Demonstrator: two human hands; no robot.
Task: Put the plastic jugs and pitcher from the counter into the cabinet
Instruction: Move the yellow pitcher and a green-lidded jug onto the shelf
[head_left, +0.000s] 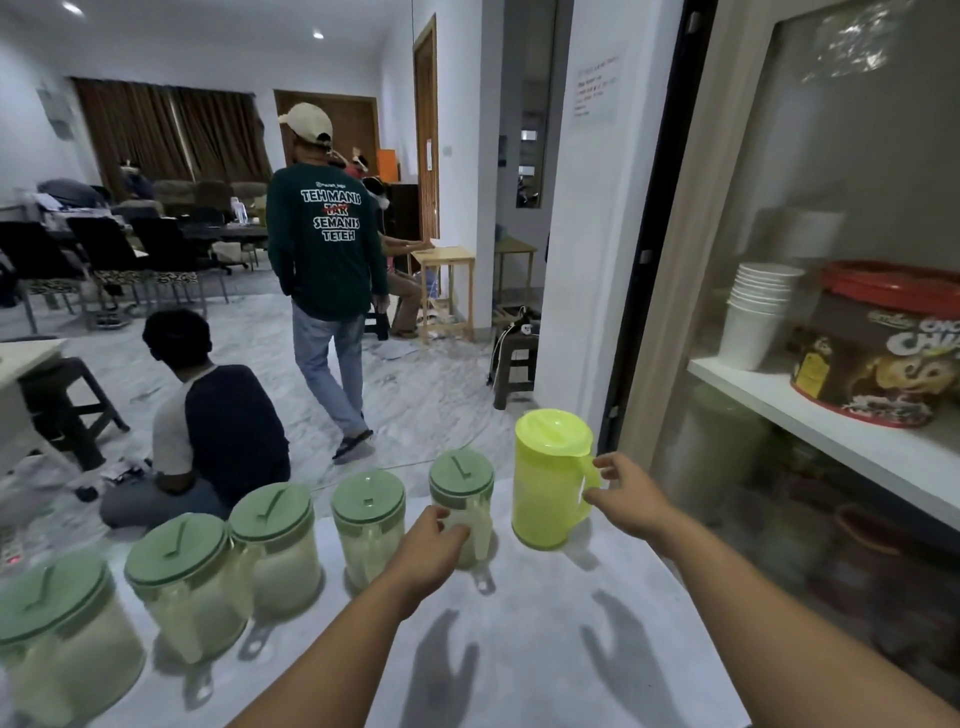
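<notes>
On cabinet shelf (810, 410), tub (878, 358) reading "CHO", "CHU"

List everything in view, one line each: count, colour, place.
jugs: five, clear with green lids, in a row on the counter
pitcher: one, yellow-green, right end of the row
counter: one, pale grey
cabinet: one, white shelf, at right
paper cups: one stack, white, on the shelf
tin: one, brown with red lid, on the shelf
people: several, in the room beyond
left hand: at the rightmost jug's handle
right hand: at the pitcher's handle
</notes>
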